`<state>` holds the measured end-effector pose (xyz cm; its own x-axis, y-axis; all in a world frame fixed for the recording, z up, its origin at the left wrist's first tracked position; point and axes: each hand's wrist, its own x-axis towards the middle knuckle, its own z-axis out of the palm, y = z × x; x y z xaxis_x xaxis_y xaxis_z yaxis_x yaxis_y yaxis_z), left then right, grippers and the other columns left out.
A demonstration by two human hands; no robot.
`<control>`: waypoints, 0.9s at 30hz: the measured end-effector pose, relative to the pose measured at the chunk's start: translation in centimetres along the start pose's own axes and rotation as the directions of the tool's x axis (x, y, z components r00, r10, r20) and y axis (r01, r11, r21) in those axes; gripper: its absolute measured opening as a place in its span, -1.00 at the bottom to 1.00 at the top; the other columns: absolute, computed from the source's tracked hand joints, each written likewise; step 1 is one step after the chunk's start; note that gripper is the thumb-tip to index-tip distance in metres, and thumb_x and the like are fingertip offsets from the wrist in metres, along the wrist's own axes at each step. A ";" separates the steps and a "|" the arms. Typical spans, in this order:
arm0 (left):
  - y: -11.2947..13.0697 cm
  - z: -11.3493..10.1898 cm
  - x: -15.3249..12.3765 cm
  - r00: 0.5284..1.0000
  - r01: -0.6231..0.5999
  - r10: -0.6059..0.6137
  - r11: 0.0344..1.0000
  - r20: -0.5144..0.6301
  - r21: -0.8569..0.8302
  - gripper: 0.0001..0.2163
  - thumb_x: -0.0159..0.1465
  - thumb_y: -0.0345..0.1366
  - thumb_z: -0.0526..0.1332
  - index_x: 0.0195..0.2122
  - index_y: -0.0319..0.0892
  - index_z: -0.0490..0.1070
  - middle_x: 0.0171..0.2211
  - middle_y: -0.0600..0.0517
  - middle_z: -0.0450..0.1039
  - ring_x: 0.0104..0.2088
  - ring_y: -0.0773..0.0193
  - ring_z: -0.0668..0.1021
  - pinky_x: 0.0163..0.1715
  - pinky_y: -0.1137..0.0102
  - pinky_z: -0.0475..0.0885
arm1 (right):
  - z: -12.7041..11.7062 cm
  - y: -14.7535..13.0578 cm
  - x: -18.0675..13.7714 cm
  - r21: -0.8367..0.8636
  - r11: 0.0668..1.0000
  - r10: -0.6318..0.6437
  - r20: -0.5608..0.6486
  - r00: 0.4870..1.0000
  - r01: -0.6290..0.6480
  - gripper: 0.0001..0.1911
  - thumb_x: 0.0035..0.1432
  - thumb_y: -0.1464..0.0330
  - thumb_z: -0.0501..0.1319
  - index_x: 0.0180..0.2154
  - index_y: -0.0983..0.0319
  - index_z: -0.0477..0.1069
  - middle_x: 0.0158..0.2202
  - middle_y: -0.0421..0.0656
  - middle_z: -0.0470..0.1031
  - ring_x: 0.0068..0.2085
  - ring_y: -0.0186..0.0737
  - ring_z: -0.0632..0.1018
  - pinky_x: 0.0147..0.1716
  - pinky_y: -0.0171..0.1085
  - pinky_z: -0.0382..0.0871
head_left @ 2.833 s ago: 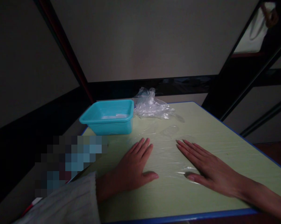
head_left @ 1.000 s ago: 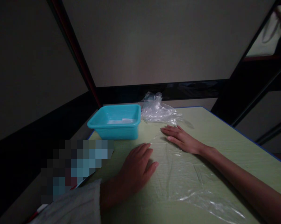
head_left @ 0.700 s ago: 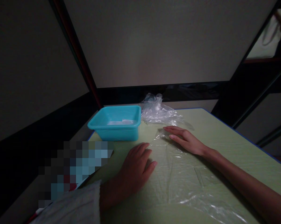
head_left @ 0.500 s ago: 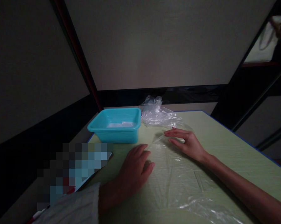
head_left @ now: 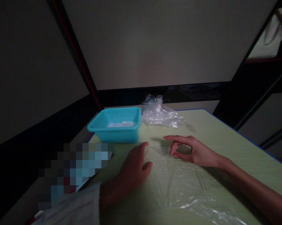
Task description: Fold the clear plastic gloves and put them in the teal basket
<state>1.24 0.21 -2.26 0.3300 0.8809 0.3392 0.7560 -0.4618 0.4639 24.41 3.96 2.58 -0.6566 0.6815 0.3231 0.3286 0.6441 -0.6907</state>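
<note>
A clear plastic bag [head_left: 164, 184] lies spread flat and wrinkled on the table in front of me. My left hand [head_left: 135, 165] is by its left far corner, fingers stretched forward and thumb apart, gripping nothing that I can see. Over the far edge of the bag, my right hand [head_left: 190, 150] has its thumb and a bent finger pinched together at the film, while the index finger points out straight. How much film is between those fingertips is hard to make out.
A turquoise plastic basin [head_left: 117, 136] with something pale inside stands at the far left of the pale green table [head_left: 237, 156]. Beside it is a crumpled heap of clear plastic [head_left: 158, 115]. A blurred-out flat item [head_left: 84, 172] lies at the left edge. A panelled wall [head_left: 155, 47] rises behind.
My right hand has drawn slightly nearer and its fingers have closed into a pinch. The bag's far edge, raised before, now lies lower. My left fingers have drawn closer together.
</note>
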 end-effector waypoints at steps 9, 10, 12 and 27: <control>-0.1 -0.1 0.0 0.995 -0.099 0.099 0.995 -0.002 0.022 -0.55 0.15 -0.45 0.09 0.09 -0.25 0.07 0.06 -0.22 0.30 0.07 0.00 0.37 0.06 0.02 0.27 | -0.3 0.4 -0.3 -0.010 0.998 0.061 0.185 0.981 -0.060 -0.45 0.06 0.42 0.21 0.12 0.27 0.22 -0.39 -0.19 0.51 -0.38 -0.30 0.51 -0.35 -0.30 0.43; -0.1 -0.1 0.0 0.993 -0.116 0.116 0.993 -0.001 0.028 -0.55 0.15 -0.45 0.09 0.09 -0.25 0.06 0.07 -0.22 0.29 0.08 0.00 0.36 0.07 0.02 0.27 | -0.4 0.3 -0.3 -0.019 0.998 0.065 0.199 0.978 -0.062 -0.45 0.04 0.42 0.22 0.11 0.27 0.23 -0.38 -0.18 0.51 -0.37 -0.29 0.52 -0.35 -0.29 0.43; -0.1 -0.1 0.0 0.987 -0.159 0.159 0.987 0.008 0.035 -0.53 0.16 -0.47 0.07 0.11 -0.24 0.02 0.08 -0.21 0.29 0.10 0.02 0.35 0.09 0.01 0.24 | -0.7 0.1 -0.3 -0.047 0.998 0.052 0.183 0.982 -0.044 -0.49 0.05 0.39 0.23 0.07 0.27 0.26 -0.34 -0.16 0.52 -0.33 -0.25 0.53 -0.29 -0.26 0.43; -0.3 0.0 0.0 0.981 -0.182 0.182 0.983 0.059 -0.002 -0.54 0.19 -0.47 0.03 0.13 -0.25 0.01 0.07 -0.21 0.33 0.09 0.05 0.37 0.11 -0.01 0.20 | -1.7 1.5 -0.3 -0.382 0.921 0.025 0.264 0.964 0.081 -0.51 0.14 0.36 0.13 0.13 0.28 0.25 -0.05 -0.08 0.51 0.01 -0.07 0.47 0.14 0.02 0.15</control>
<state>1.00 0.35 -2.39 0.4952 0.7866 0.3689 0.6818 -0.6150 0.3962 26.25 5.28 2.57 -0.8041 0.5814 0.1239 0.5086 0.7808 -0.3629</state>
